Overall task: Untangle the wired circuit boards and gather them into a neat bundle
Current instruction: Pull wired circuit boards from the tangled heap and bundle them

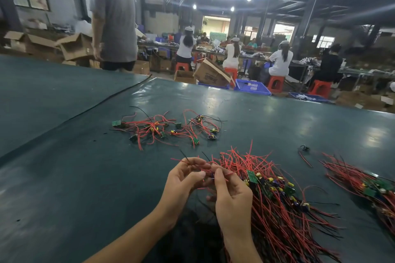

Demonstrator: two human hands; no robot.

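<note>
On the dark green table [85, 177] — a smooth, faintly glossy sheet with a seam running slantwise across it — both hands work at the near edge of a thick bundle [277, 203] of wired circuit boards. Its thin red wires, with a few black ones among them, fan out like stiff grass. Small green rectangular boards carrying yellow and dark blue parts cluster across its middle. The left hand [183, 179] has its fingers curled, thumb and fingertips pinching a red wire strand [179, 160] whose end sticks out to the left. The right hand [233, 194], touching the bundle, pinches red wire between thumb and forefinger, and a small dark blue part just shows between the two hands. Farther off, toward the table's middle, a loose tangle [166, 128] of the same boards sprawls flat, its wires looped and crossing. At the right edge lies a second bundle [363, 183], wires roughly parallel. Between the two bundles sits a small black piece [304, 148] — too small to identify.
</note>
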